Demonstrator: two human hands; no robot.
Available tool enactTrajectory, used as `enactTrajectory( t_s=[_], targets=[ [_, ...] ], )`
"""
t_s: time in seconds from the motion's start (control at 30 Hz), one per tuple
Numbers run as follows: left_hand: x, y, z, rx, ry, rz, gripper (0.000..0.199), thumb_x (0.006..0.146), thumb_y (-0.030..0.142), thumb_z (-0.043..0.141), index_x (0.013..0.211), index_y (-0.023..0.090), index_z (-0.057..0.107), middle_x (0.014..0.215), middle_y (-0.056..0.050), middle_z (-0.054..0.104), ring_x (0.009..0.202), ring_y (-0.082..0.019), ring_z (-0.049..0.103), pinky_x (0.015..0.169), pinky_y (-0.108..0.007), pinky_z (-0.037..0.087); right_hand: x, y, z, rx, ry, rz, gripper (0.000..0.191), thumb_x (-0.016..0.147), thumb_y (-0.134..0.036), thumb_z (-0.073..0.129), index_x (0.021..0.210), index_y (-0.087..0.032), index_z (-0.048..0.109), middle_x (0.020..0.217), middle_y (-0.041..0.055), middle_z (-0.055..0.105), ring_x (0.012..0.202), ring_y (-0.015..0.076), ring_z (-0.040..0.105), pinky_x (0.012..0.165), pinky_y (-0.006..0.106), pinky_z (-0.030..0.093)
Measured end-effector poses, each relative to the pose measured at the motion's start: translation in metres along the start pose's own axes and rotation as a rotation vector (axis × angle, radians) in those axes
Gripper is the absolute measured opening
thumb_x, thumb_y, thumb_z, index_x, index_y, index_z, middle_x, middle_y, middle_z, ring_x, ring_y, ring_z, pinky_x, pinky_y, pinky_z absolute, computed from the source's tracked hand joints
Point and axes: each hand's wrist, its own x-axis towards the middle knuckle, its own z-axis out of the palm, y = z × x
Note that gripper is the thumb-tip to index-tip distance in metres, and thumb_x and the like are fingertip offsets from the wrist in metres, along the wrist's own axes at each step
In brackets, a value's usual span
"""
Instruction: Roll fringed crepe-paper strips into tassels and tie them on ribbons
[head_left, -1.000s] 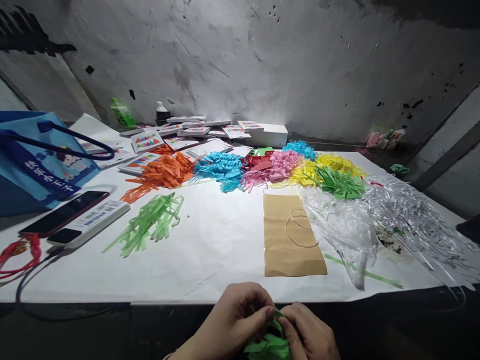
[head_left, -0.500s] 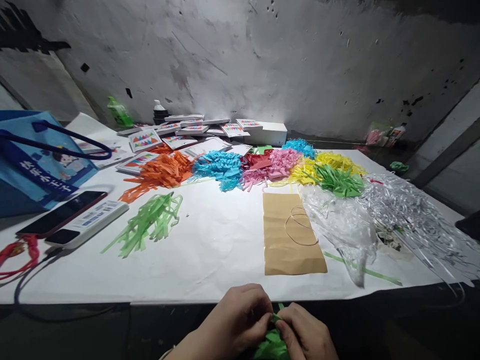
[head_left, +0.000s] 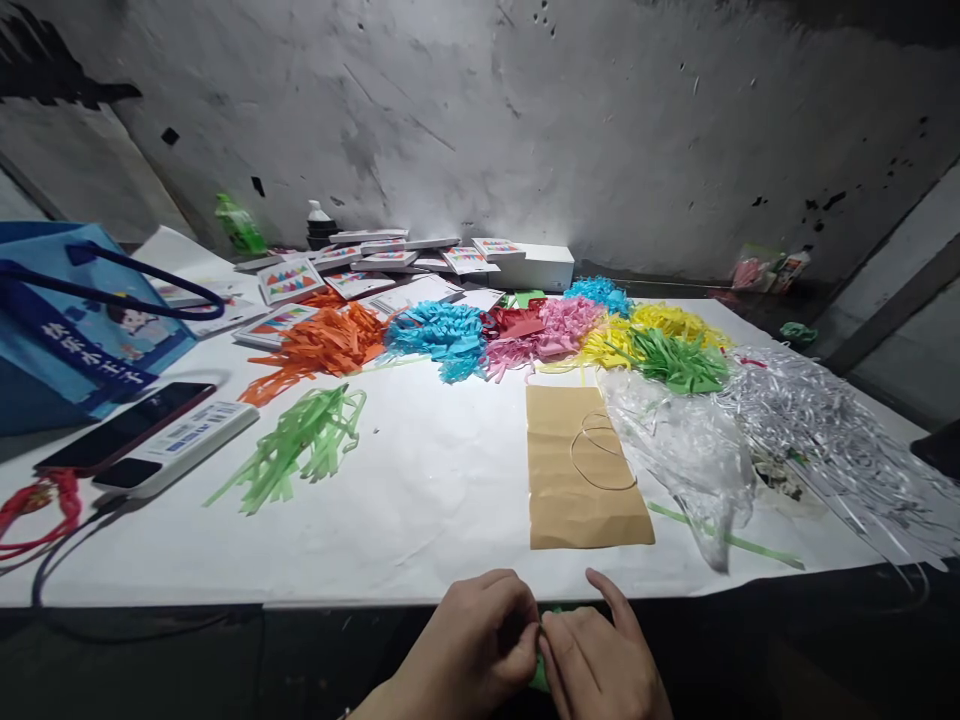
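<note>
At the bottom of the view, below the table's front edge, my left hand (head_left: 480, 640) and my right hand (head_left: 600, 655) meet fingertip to fingertip. Between them they pinch green paper strips (head_left: 539, 676), of which only small bits show; my fingers cover the rest. The index finger of my right hand sticks up and away from the others. Just beyond my hands lies a brown paper sheet (head_left: 570, 500) with a thin looped cord (head_left: 604, 487) on it. A loose bunch of light green strips (head_left: 304, 440) rests on the table to the left.
Fringed paper bunches stand in a row: orange (head_left: 330, 340), blue (head_left: 442, 335), pink (head_left: 570, 325), yellow (head_left: 675, 325) and green (head_left: 679, 360). Clear plastic (head_left: 682, 450) and silvery strings (head_left: 832, 420) lie right. A phone (head_left: 135, 425), power bank (head_left: 180, 450) and blue bag (head_left: 75, 320) sit left.
My right hand has turned over the green strips, its fingers closer to my left hand and one finger now raised. Less of the green shows. The table's contents have stayed put.
</note>
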Motion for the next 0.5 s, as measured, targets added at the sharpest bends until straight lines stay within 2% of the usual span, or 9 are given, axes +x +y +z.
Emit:
enactTrajectory(
  t_s=[0.13,0.27,0.37,0.5],
  targets=[
    [0.000,0.003,-0.002,0.031,-0.008,-0.090,0.012,0.067,0.007,0.053,0.066,0.018,0.058,0.063,0.001,0.062,0.056,-0.011,0.054,0.051,-0.019,0.036,0.004,0.005,-0.008,0.039,-0.051,-0.039,0.012,0.088,-0.005,0.056,0.087,-0.015,0.063,0.062,-0.0025,0.061,0.053,0.0096,0.055,0.112,0.044,0.039],
    [-0.002,0.007,-0.006,0.047,-0.009,-0.088,0.011,0.069,0.008,0.053,0.066,0.018,0.056,0.063,0.001,0.059,0.055,-0.011,0.051,0.051,-0.020,0.034,0.002,0.009,-0.013,0.110,-0.024,0.040,0.014,0.089,-0.007,0.052,0.086,-0.018,0.059,0.062,-0.0036,0.061,0.053,0.0098,0.056,0.109,0.042,0.041],
    [-0.004,0.007,-0.005,-0.099,-0.061,-0.111,0.007,0.077,0.013,0.056,0.075,0.018,0.060,0.067,0.001,0.061,0.059,-0.012,0.051,0.053,-0.020,0.037,-0.003,0.009,-0.013,0.158,-0.064,0.056,0.015,0.086,-0.005,0.056,0.093,-0.019,0.058,0.068,-0.0040,0.065,0.056,0.0091,0.060,0.108,0.039,0.041],
    [-0.009,-0.002,0.001,-0.321,-0.114,-0.113,0.018,0.092,0.030,0.053,0.081,0.019,0.063,0.069,-0.001,0.063,0.059,-0.013,0.053,0.054,-0.020,0.040,-0.012,0.001,0.001,0.114,0.029,0.139,0.017,0.084,-0.006,0.053,0.090,-0.022,0.056,0.064,-0.0065,0.063,0.051,0.0091,0.059,0.098,0.038,0.049]
  ],
)
